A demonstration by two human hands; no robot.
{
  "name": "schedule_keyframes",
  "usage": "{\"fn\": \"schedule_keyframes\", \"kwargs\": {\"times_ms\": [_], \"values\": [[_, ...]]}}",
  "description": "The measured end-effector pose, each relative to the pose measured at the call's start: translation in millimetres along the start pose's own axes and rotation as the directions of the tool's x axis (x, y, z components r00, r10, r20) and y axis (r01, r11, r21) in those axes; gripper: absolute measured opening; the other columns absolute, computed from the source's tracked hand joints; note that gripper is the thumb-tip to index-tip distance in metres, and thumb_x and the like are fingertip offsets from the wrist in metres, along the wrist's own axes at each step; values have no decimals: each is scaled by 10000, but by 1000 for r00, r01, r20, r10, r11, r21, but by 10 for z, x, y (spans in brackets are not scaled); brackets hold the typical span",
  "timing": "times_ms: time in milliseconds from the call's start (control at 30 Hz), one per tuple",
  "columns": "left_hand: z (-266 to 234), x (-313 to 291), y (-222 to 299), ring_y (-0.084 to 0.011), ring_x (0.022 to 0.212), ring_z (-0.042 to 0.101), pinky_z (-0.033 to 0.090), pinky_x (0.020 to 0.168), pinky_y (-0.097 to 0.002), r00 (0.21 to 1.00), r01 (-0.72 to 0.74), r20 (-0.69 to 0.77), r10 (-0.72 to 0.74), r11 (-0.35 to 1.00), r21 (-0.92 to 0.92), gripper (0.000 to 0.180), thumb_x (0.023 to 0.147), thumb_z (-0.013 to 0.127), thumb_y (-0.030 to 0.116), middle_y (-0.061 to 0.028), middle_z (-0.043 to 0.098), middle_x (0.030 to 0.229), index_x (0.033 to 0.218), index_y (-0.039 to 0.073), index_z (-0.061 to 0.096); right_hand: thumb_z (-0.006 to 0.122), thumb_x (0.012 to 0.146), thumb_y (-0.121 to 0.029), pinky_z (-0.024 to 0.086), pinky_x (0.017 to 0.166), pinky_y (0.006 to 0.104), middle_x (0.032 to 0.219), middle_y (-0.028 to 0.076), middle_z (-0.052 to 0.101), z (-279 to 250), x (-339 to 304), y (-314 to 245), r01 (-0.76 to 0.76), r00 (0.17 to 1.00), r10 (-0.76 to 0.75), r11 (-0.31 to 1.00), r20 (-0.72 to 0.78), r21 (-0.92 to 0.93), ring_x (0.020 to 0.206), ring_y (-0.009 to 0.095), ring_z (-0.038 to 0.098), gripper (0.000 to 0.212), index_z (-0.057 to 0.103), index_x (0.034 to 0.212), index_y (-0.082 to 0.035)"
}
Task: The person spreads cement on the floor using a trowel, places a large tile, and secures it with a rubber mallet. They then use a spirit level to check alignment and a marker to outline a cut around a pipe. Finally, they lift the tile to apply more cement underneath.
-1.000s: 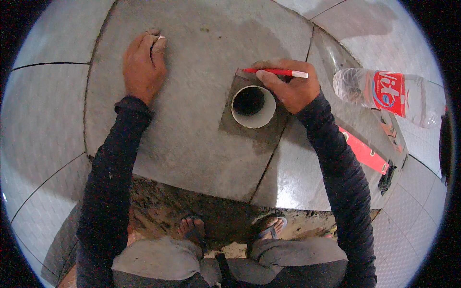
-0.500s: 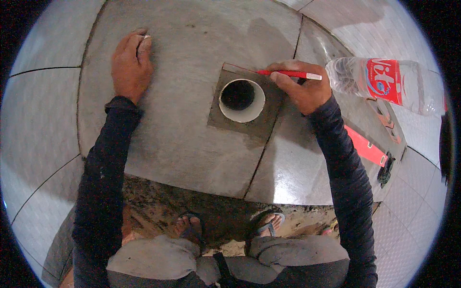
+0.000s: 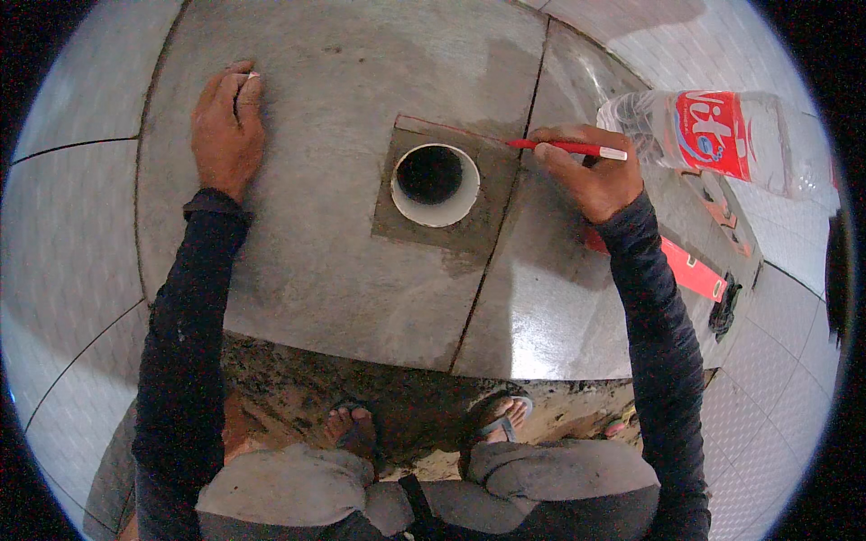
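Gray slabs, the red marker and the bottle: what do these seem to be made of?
Gray slabs: ceramic, stone or cement, I can't tell which; mostly matte, with a sheen where light strikes.
Red marker in the right hand: probably hard plastic, judging by its smooth, straight barrel.
Bottle: most likely glossy clear plastic; its wall is see-through and ridged, with bright highlights.

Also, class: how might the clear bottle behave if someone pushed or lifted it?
The clear bottle looks like see-through plastic, so it would probably flex when squeezed. Its rounded body could roll if laid sideways. Its smooth, shiny surface may feel slippery.
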State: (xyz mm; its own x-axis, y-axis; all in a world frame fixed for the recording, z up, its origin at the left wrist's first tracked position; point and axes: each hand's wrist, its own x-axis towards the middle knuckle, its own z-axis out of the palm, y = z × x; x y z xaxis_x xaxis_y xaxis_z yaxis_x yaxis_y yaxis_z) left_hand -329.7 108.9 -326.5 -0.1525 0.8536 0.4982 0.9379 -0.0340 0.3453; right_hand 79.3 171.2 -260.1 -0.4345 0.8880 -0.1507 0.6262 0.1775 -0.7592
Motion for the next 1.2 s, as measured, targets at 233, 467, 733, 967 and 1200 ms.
{"fn": "schedule_keyframes", "kwargs": {"times_ms": [233,467,733,967,1200], "values": [[-19,-9,-9,-333,1015,626,478,895,-409,1000,-6,1,6,1000,26,261,983,522,230,-149,668,1128,1027,10,656,723,864,-167,512,783,267,925,58,735,-108,-78,-40,31,999,-30,990,14,-137,833,118,659,208,742,1012,-22],[-24,-2,48,-359,1150,531,401,1000,-441,994,91,65,-92,996,13,361,996,483,322,-195,606,1215,1135,33,649,644,937,-249,460,655,260,894,64,708,-393,-216,124,136,982,-136,991,-132,-10,789,112,634,288,685,1098,-14],[-276,-220,119,-298,935,615,479,835,-393,990,134,70,-125,980,-144,324,978,540,314,-151,663,1013,1085,34,662,615,952,-291,391,583,254,797,22,608,-414,-969,-353,-45,982,65,992,-175,115,662,101,520,288,620,1028,-14],[-1013,-1404,1791,-120,818,641,509,740,-287,679,677,707,-198,540,-499,211,938,632,210,-70,701,886,1016,29,706,714,881,-167,493,732,285,869,21,650,100,-1818,-752,-265,964,244,820,108,507,802,120,608,178,660,991,-38],[-1280,-1730,2176,-115,885,618,495,822,-278,657,733,746,-108,323,-599,234,944,653,182,-70,694,953,1083,-4,679,707,895,-171,504,763,297,901,51,665,245,-1986,-922,-181,983,131,772,127,609,832,138,634,190,652,998,-22]]}}
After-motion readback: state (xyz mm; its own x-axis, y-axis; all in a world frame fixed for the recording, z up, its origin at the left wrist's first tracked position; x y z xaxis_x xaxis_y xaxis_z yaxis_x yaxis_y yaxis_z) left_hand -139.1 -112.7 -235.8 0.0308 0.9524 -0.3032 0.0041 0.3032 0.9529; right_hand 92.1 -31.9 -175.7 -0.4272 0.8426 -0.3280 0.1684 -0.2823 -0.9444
